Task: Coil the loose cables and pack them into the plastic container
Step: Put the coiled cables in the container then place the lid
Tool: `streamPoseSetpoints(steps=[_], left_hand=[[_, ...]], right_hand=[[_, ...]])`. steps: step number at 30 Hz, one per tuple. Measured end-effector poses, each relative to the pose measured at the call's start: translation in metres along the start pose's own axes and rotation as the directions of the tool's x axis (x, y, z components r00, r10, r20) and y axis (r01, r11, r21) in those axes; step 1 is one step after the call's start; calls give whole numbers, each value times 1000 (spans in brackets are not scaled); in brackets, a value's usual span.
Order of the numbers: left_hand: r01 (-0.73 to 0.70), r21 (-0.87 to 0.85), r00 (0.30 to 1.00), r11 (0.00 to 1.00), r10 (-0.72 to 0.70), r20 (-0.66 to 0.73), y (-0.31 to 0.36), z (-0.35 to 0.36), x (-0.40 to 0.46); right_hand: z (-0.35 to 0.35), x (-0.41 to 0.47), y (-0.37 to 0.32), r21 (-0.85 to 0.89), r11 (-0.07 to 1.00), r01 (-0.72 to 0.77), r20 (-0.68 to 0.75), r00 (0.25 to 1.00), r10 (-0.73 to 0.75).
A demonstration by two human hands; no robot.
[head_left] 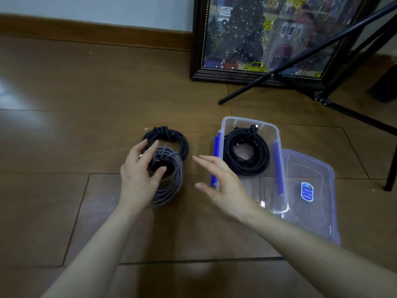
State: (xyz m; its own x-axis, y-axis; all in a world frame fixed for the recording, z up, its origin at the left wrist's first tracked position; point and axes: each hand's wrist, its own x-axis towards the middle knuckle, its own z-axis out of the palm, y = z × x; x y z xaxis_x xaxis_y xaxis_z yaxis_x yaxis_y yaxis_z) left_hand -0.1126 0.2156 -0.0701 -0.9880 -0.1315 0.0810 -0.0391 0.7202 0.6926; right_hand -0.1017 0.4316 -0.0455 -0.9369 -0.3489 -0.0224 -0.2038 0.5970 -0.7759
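Single head-worn wide-angle view, looking forward and down (steeply) at the floor, near, wall beyond

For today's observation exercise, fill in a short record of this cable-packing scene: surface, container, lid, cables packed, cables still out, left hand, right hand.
surface: wooden floor
container: clear plastic container, open
lid: clear lid, on the floor at the container's right
cables packed: one black coil
cables still out: black coil on the floor, grey coil overlapping it
left hand: left hand, fingers gripping the grey coil
right hand: right hand, open, holding nothing
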Motion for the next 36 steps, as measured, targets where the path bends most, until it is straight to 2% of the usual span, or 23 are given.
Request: streamPoseSetpoints(steps=[3,6,9,13,16,20,23,31,36], left_hand=[[150,35,987,988,-152,56,-31,-12,-3],[281,-102,951,954,-264,159,-50,-14,-4],[364,-257,921,895,-306,241,-59,-13,-5],[409,-322,903,854,-328,278,-64,-11,-7],[408,-378,908,831,-325,265,-63,-11,-10],[344,-388,938,855,-298,175,-60,-15,-10],[323,-389,946,863,-282,161,-60,-18,-10],[388,-471,917,792,-283,280,-62,-5,-2],[385,-419,903,822,-242,356,-66,-4,5]], right_hand=[[20,6,-3,119,986,-117,15,993,116],[34,15,-5,216,945,-244,32,969,243],[46,25,-7,264,902,-343,52,938,342],[62,35,-14,424,771,-476,149,876,458],[68,38,-19,540,696,-473,144,867,478],[69,36,-17,584,700,-411,54,880,472],[69,34,-14,611,701,-367,17,892,452],[66,37,-3,570,698,-434,80,875,478],[67,44,3,578,682,-449,101,868,486]])
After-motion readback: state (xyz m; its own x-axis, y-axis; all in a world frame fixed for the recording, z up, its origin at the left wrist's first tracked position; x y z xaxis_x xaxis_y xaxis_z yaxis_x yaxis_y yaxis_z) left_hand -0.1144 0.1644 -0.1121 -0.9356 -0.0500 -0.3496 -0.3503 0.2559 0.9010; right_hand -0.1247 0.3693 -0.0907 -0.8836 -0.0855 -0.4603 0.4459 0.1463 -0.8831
